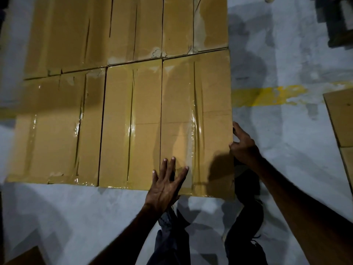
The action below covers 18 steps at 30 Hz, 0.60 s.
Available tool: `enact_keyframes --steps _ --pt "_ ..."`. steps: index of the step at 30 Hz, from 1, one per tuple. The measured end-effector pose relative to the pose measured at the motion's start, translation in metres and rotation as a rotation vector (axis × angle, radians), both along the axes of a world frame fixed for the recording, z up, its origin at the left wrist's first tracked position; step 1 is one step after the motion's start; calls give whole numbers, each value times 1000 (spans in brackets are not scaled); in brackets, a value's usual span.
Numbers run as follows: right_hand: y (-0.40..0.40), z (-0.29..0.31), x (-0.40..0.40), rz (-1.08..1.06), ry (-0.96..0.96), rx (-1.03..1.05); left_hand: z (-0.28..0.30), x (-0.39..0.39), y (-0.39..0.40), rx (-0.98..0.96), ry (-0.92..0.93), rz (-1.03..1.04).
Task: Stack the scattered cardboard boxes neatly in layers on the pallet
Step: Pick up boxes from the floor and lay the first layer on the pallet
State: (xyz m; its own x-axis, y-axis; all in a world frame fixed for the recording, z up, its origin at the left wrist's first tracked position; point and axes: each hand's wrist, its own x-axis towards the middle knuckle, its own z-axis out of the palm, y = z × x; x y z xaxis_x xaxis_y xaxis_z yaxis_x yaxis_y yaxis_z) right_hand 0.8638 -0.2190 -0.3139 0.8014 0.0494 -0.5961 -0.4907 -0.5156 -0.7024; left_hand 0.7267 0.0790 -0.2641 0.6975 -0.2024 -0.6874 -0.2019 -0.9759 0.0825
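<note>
A layer of taped boxes fills the upper left and centre of the frame, seen from above, two rows of three set edge to edge. The pallet beneath is hidden. The near right box (pixel 196 121) is the one in hand, at the lower right corner of the layer.

The left hand (pixel 166 186) lies flat on its top near the bottom edge, fingers straight and spread, pressing rather than gripping. The right hand (pixel 243 148) rests against the box's right side wall; its fingers bend loosely at the top edge, and whether they clasp the edge or only push I cannot tell.

These boxes look stiff and square, with glossy tape (pixel 196 131) running down the middle seam. That tape is likely slick, so bare cardboard or the edges and corners give a surer hold. Weight cannot be judged; the flat tops suggest they are full and hold shape. Another box (pixel 340 119) lies on the floor (pixel 286 169) at the right edge, by a yellow line (pixel 267 96).
</note>
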Motion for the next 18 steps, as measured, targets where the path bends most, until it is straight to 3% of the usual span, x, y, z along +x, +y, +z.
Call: enact_keyframes --steps 8,18 --pt "2 6 0 19 -15 -26 -5 -3 -1 -24 -35 14" --pt "-1 22 2 133 98 -107 -11 -4 -1 -50 -67 37"
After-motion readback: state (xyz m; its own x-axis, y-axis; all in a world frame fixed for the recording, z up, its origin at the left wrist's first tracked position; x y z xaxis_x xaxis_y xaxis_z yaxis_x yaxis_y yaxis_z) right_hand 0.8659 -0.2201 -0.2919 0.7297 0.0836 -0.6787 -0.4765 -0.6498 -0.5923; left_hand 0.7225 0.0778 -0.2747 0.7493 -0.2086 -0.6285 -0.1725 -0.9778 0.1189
